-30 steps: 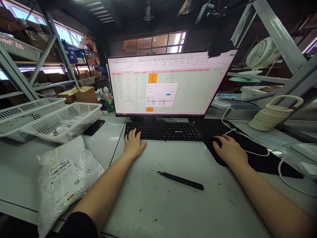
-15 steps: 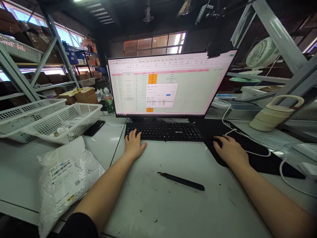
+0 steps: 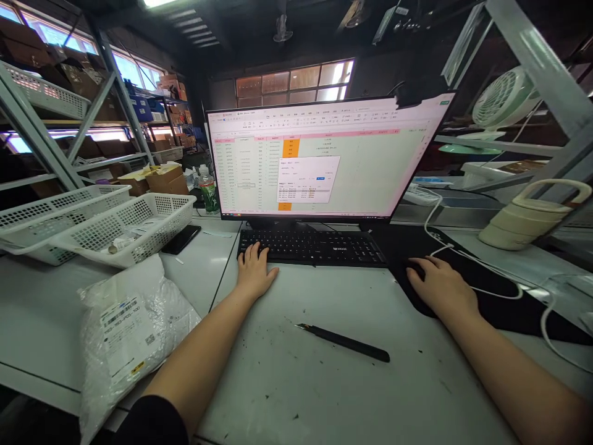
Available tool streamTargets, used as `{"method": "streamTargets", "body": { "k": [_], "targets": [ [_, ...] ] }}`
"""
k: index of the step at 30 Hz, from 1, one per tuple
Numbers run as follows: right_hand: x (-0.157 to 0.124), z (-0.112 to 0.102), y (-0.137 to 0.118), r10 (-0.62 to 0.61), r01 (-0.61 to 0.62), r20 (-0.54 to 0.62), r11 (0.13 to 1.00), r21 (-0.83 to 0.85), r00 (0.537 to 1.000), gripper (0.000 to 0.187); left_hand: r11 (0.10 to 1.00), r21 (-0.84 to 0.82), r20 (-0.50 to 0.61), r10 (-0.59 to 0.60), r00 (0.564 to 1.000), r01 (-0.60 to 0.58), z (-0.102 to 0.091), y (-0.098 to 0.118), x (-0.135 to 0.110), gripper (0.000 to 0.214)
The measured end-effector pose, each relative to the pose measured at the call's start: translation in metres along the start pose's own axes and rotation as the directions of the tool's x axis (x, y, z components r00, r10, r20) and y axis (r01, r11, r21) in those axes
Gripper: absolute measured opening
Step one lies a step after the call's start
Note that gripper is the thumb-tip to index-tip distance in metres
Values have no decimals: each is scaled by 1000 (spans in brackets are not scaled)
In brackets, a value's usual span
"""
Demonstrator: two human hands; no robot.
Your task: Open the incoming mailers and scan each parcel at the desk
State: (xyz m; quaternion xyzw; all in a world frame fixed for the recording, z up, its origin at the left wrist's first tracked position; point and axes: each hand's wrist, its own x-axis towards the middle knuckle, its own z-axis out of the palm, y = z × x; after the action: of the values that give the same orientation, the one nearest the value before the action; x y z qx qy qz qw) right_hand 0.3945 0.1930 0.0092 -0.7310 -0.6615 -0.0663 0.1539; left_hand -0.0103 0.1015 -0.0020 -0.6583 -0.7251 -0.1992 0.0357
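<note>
The white tabletop [image 3: 347,402] carried everything within reach, and the widescreen monitor [image 3: 375,167] stood along its far edge, showing a spreadsheet with a small dialog box [image 3: 319,173] open over it. A perforated white plastic basket [image 3: 169,221] sat toward the far left, and nearer, a labelled bubble-wrap parcel [image 3: 171,312] reached over the tabletop's near edge, beside the left forearm. Toward the right edge lay a black mouse pad [image 3: 500,318].

The black keyboard [image 3: 310,248] lay by the far edge, just in front of the monitor. The right hand [image 3: 442,287] was closed over the computer mouse [image 3: 416,269] on the pad's left part; whether a finger pressed a button could not be told. The left hand [image 3: 256,272] gripped nothing: its fingers stood slightly apart on the lower-left keys, the thumb out over the tabletop. A craft knife [image 3: 345,342] lay between the forearms, touched by neither.

Working well here probably called for loose wrists, light fingertips on the keys, a steady mouse, and forearms kept clear of the exposed blade.
</note>
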Motion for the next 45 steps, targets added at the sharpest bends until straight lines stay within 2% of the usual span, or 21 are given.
{"method": "streamTargets", "body": {
  "k": [9, 21, 45],
  "targets": [
    [-1, -4, -4, 10, -10, 22, 1000, -5, 1000, 54, 1000, -14, 34, 0, 999, 0, -4, 0, 0, 67],
    [-1, 5, 5, -37, 34, -108, 999, -29, 993, 47, 1000, 18, -22, 19, 1000, -18, -2, 1, -2, 63],
    [-3, 7, 6, -43, 38, -145, 999, -34, 988, 42, 999, 41, -52, 37, 998, -35, 7, -3, 0, 62]
  ]
}}
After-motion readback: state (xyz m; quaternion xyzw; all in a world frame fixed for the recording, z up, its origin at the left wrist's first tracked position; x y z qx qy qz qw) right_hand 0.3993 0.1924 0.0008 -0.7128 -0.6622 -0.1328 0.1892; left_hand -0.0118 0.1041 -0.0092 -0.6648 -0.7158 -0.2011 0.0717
